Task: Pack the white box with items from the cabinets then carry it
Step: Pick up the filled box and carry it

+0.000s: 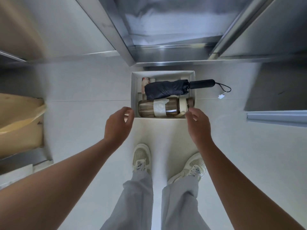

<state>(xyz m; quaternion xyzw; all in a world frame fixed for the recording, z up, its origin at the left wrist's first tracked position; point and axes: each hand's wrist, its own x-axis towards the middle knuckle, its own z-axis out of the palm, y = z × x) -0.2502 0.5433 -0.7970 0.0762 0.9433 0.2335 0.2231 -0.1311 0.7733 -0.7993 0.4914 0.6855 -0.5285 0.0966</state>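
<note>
Two hands reach down toward the white box (133,97), which sits on the pale floor (83,130) just ahead of the person's shoes (142,156) and right below the steel cabinet (166,52). The left hand (118,126) hangs beside the box's near-left corner and the right hand (197,123) at its near-right corner. Both have loosely curved fingers that hold nothing, and whether either touches the cardboard I cannot tell. Packing looks finished or close to it, so the step in hand is likely the lift that begins the carry. That calls for each hand to settle on an opposite side wall and raise the box level, since it has no lid. The box's long axis runs left to right across the view, with its open top facing up. Inside, a brown bottle (159,106) lies on its side along the near wall, cap end to the right. A folded black umbrella (166,89) lies behind it on nearly the same line, slightly tilted. Its handle (201,83) points right and overhangs the right wall, so it could catch or slide out if the box tips that way.
</note>
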